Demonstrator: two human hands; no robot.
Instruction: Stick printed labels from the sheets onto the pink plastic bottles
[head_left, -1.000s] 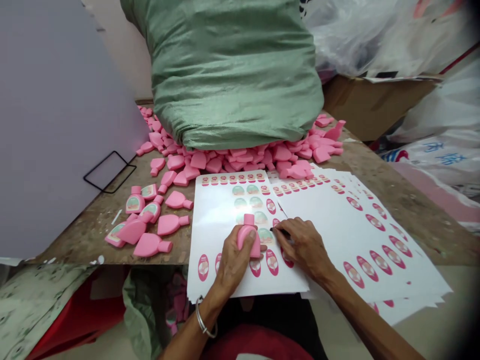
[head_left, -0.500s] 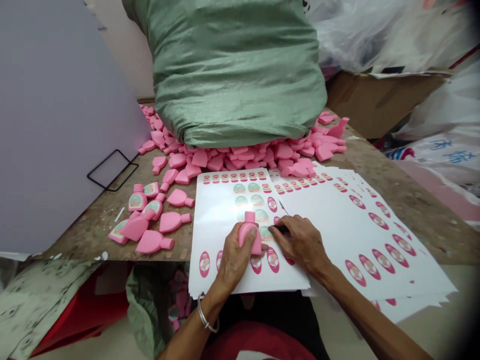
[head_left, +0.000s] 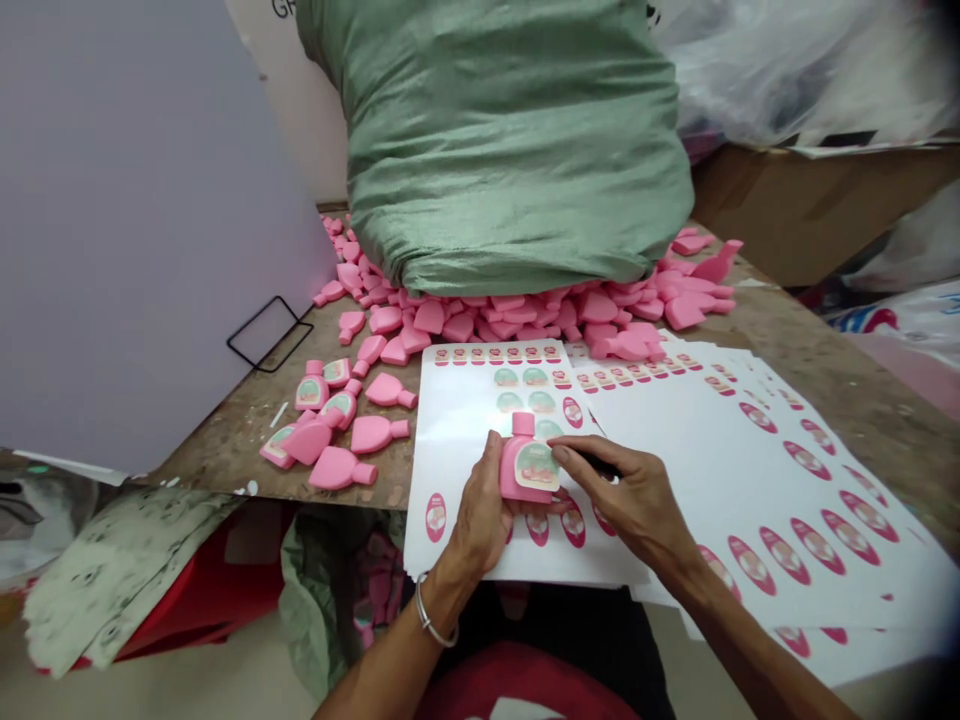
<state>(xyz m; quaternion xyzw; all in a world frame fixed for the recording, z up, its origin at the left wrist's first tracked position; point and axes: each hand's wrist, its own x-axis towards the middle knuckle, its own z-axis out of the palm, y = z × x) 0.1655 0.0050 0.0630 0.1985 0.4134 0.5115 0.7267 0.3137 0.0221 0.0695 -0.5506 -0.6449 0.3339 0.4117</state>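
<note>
My left hand (head_left: 480,510) is wrapped round a small pink bottle (head_left: 517,475) with its neck pointing up, above the sticker sheets. A green and cream label sticker (head_left: 537,465) lies over the bottle's front face; whether it is fully stuck down I cannot tell. The thumb and forefinger of my right hand (head_left: 630,490) pinch the sticker's upper right edge. A slim black tool (head_left: 598,463) is tucked in the same hand, its kind mostly hidden. Beneath both hands is a white sticker sheet (head_left: 457,440) with green labels and pink ovals.
Several pink bottles, some labelled, lie to the left (head_left: 311,440). A heap of pink bottles (head_left: 525,318) spreads under a large green sack (head_left: 517,150). More sticker sheets (head_left: 675,450) fan out at the right. A black wire frame (head_left: 270,335) stands by a pale panel (head_left: 150,220).
A green label has come off the sheet in my right hand and now lies over the bottle's front. My right hand has moved up to the bottle. The view has shifted left.
</note>
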